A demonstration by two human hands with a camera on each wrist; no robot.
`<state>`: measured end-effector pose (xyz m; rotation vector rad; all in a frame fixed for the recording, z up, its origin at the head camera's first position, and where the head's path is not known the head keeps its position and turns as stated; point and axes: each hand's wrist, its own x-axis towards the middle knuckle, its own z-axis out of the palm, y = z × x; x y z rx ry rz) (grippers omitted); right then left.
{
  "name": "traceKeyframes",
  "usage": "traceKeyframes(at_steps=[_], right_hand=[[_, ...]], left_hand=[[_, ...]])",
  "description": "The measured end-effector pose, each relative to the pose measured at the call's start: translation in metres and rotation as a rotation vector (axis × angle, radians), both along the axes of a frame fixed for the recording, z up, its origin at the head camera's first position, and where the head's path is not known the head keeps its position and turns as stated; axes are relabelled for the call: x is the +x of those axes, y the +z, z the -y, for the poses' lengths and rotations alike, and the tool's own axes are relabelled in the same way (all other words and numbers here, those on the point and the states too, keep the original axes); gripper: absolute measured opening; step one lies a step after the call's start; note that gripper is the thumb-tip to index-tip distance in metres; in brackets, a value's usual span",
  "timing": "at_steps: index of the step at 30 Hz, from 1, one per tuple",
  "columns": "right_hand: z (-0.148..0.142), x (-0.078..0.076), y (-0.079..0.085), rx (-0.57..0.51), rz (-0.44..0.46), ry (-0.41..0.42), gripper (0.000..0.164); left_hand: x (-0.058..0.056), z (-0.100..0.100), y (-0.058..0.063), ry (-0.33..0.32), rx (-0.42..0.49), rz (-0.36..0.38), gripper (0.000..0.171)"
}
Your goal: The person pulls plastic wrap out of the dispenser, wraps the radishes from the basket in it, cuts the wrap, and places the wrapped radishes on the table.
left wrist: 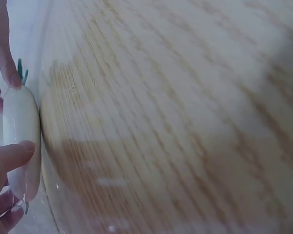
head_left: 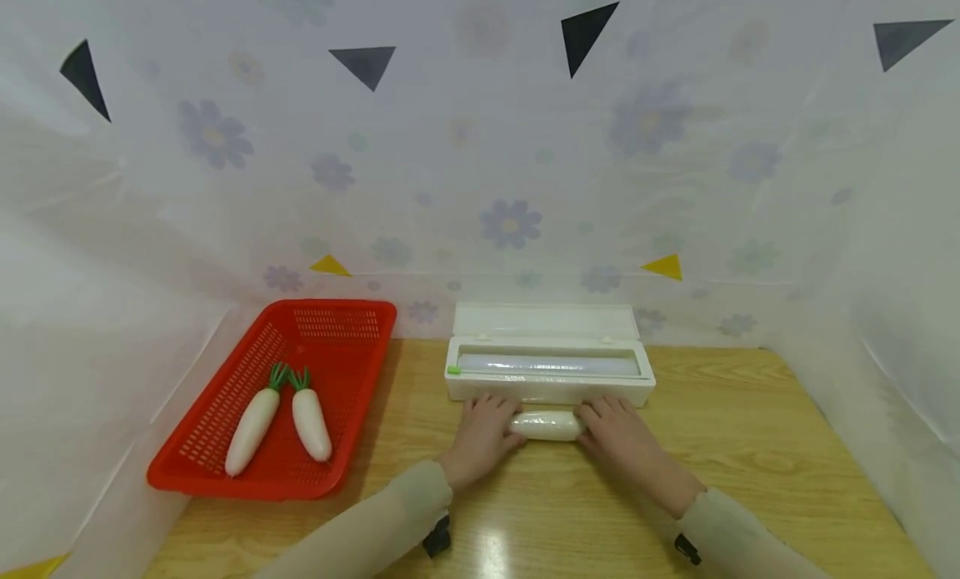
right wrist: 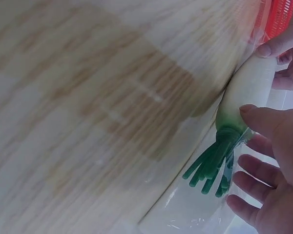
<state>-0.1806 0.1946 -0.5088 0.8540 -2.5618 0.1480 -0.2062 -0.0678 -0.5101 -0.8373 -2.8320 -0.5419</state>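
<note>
A curtained booth surrounds a wood-grain tabletop beneath the fingers, with pale flower-printed sheeting beyond and beside them.

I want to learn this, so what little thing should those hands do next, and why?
Maybe the left hand should tuck in the loose clear wrap at the pointed end of the white radish. Shiny wrap is on the radish, but some crinkled wrap sticks out past that end, close to the left hand, while the right hand holds the leafy end.

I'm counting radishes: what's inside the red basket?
The basket holds two white radishes with green tops. Whatever lies directly beneath them is covered and cannot be seen.
</note>
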Motion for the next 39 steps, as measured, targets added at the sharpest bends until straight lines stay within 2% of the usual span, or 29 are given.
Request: traceKeyframes(at_steps=[6, 12, 18, 27, 30, 34, 36, 39], right_hand=[[0.0, -0.001, 0.0, 0.034, -0.01, -0.009, 0.04], [0.0, 0.0, 0.004, 0.034, -0.029, 0.012, 0.04], [0.001, 0.001, 0.009, 0.054, -0.004, -0.006, 0.041], [0.005, 0.003, 0.016, 0.083, 0.006, -0.028, 0.042], [0.008, 0.004, 0.022, 0.071, -0.001, -0.006, 0.038], [0.016, 0.0, 0.032, 0.026, -0.024, 0.04, 0.03], [0.02, -0.006, 0.036, 0.005, -0.032, 0.065, 0.026], [0.031, -0.012, 0.046, -0.018, 0.0, 0.071, 0.025]], left_hand=[[-0.002, 0.002, 0.001, -0.009, 0.015, -0.038, 0.038], [-0.001, 0.002, 0.003, 0.003, -0.007, -0.055, 0.037], [0.002, 0.003, 0.001, -0.006, -0.035, -0.081, 0.035], [0.009, 0.009, 0.002, 0.01, 0.034, -0.106, 0.035], [0.009, 0.015, 0.005, 0.035, 0.116, -0.127, 0.03], [0.004, 0.024, 0.01, 0.074, 0.326, -0.132, 0.03], [0.0, 0.029, 0.012, 0.104, 0.434, -0.107, 0.04], [-0.009, 0.038, 0.015, 0.207, 0.554, -0.064, 0.062]])
